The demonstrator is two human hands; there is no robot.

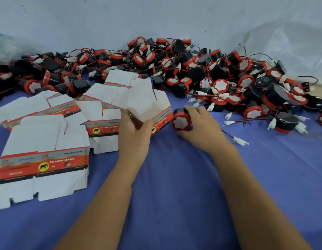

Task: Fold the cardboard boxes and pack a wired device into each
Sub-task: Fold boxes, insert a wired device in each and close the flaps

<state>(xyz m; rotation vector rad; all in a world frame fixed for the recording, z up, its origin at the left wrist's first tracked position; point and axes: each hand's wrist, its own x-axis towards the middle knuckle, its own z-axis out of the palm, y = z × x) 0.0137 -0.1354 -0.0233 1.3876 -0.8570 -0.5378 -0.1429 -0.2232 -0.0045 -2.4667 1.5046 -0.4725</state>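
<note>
My left hand grips an opened-up cardboard box, white inside with a red and grey printed band, its top flaps standing up. Just right of the box, my right hand holds a round wired device with a black body, red rim and white face turned toward me. Its black and red wire with a white connector trails out to the right on the blue cloth.
A large heap of the same wired devices runs along the back against a pale wall. Flat unfolded boxes lie in stacks at the left. Loose devices and connectors are scattered to the right.
</note>
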